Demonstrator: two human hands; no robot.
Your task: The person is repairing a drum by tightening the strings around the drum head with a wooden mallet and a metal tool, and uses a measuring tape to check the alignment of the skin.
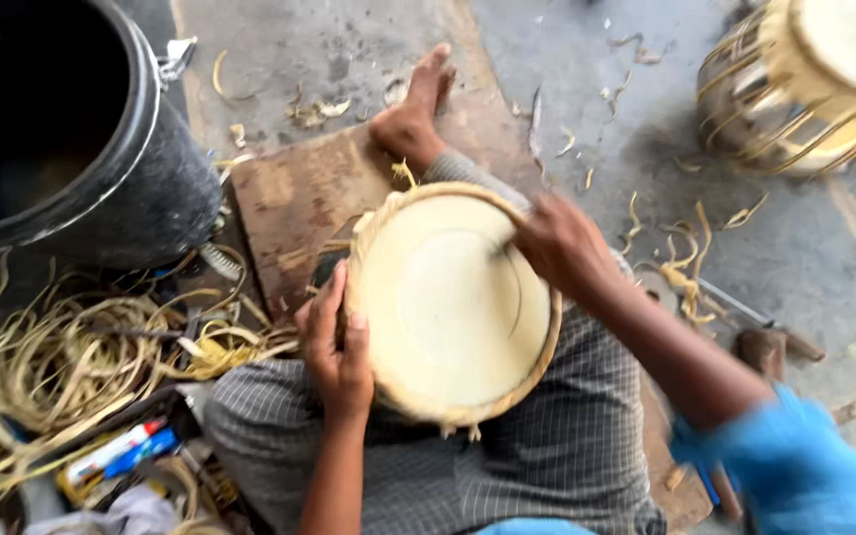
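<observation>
The drum (448, 307) rests on the person's lap between the hands, left hand (334, 352) on its left rim and right hand (562, 243) on its upper right rim, with the barrel (71, 139) far left, strips (61, 367) below it, and a second drum (814, 79) far right.

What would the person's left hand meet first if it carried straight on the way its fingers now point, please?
Likely the wooden board: the left hand, gripping the drum rim, points up past the rim toward it, though depth is unclear.

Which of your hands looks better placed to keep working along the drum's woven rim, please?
Probably the right hand: it is already at the upper right rim of the drum, blurred as if in motion. The left hand presses against the left edge, apparently steadying it, so it seems less free.
</observation>
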